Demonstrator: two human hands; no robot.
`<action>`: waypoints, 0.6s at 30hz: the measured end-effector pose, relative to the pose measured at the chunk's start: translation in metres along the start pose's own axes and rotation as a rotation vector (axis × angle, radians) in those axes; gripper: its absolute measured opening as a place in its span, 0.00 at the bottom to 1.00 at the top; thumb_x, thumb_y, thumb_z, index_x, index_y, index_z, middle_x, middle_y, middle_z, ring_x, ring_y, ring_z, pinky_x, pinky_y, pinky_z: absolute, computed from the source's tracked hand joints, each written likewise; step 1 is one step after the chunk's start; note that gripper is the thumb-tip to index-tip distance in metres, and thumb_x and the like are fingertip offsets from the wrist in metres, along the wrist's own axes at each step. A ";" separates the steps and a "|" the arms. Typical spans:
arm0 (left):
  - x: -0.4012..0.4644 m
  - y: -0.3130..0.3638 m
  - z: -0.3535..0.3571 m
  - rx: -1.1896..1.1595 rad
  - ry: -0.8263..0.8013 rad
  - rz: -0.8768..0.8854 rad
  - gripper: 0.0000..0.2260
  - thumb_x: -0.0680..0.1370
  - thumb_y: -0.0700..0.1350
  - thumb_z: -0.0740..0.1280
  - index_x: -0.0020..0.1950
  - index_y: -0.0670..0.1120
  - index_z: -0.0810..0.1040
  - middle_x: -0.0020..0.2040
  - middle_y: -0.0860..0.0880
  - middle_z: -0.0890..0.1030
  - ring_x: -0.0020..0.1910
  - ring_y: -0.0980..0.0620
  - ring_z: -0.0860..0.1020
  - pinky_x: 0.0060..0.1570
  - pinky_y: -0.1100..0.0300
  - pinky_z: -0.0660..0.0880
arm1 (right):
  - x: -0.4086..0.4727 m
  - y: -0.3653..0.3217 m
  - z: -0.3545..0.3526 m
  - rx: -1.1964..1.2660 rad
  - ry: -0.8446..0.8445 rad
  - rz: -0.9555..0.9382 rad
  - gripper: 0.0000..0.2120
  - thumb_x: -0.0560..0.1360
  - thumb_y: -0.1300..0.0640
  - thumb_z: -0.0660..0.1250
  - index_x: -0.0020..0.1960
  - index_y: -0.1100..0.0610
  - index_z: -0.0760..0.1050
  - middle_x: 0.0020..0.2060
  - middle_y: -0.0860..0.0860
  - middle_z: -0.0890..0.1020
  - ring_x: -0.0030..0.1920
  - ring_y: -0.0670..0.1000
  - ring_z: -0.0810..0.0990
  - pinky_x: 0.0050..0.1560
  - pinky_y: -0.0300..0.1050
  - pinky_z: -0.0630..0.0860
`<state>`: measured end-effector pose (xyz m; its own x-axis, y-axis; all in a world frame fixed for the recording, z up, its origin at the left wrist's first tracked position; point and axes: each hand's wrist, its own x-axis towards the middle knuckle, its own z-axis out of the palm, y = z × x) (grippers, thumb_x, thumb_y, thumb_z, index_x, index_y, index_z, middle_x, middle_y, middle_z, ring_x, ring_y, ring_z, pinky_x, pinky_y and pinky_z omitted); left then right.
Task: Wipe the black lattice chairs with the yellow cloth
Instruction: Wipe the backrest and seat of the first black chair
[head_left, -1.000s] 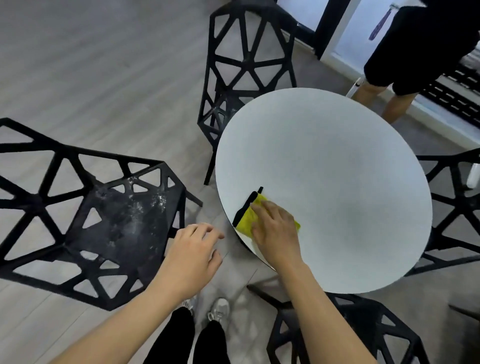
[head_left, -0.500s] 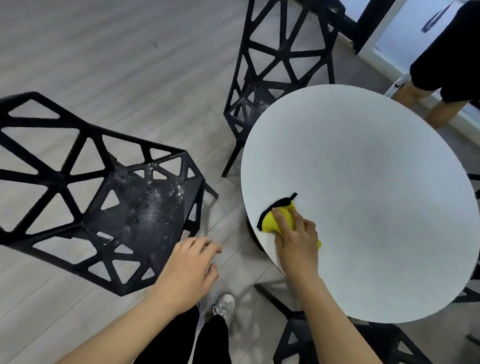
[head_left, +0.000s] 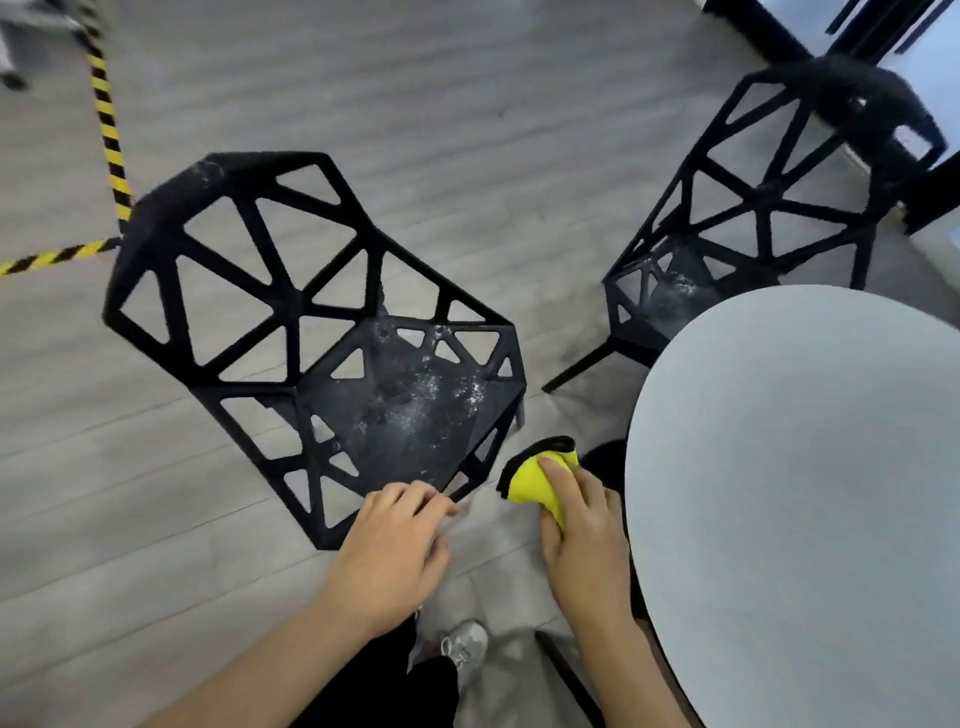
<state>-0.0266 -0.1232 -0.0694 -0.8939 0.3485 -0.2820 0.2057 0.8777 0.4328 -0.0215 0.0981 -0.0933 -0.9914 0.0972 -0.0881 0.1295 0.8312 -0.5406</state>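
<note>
near chair: black lattice chair (head_left: 322, 332) left of centre, seat speckled with whitish dust, back toward the far left
far chair: second black lattice chair (head_left: 769, 208) at far right, its dusty seat partly tucked under the table
table: round white table (head_left: 810, 493) filling the near right
cloth: yellow cloth (head_left: 535, 480) with a black edge, bunched, off the table edge, just right of the near chair's front corner
right hand: right hand (head_left: 584, 535) gripping the cloth, beside the table rim
left hand: left hand (head_left: 392, 551) fingers curled, at the near chair's front edge; contact unclear
floor: grey plank floor (head_left: 467, 130), yellow-black striped tape (head_left: 106, 111) at far left
feet: grey shoe (head_left: 465, 647) near the bottom centre
</note>
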 end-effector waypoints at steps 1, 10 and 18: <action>-0.004 -0.007 -0.002 0.000 0.016 -0.026 0.14 0.79 0.50 0.61 0.64 0.54 0.75 0.60 0.57 0.73 0.61 0.53 0.70 0.63 0.57 0.66 | 0.005 -0.011 0.007 0.009 -0.017 -0.031 0.27 0.74 0.63 0.70 0.70 0.46 0.72 0.66 0.48 0.75 0.55 0.56 0.72 0.47 0.53 0.78; -0.051 -0.075 -0.015 0.013 0.127 -0.266 0.12 0.76 0.51 0.60 0.57 0.55 0.77 0.56 0.58 0.76 0.56 0.53 0.74 0.55 0.57 0.72 | 0.039 -0.088 0.056 0.001 -0.202 -0.178 0.25 0.78 0.56 0.66 0.73 0.40 0.67 0.66 0.44 0.72 0.58 0.50 0.69 0.47 0.48 0.78; -0.062 -0.120 -0.030 -0.041 0.206 -0.333 0.14 0.67 0.49 0.71 0.52 0.57 0.78 0.49 0.59 0.77 0.48 0.55 0.77 0.46 0.60 0.76 | 0.054 -0.137 0.084 0.031 -0.303 -0.184 0.25 0.77 0.51 0.67 0.72 0.36 0.67 0.64 0.40 0.72 0.59 0.48 0.68 0.50 0.45 0.75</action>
<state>-0.0075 -0.2600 -0.0780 -0.9711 -0.0305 -0.2368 -0.1218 0.9164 0.3813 -0.0914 -0.0561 -0.0941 -0.9477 -0.2228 -0.2284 -0.0450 0.8021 -0.5955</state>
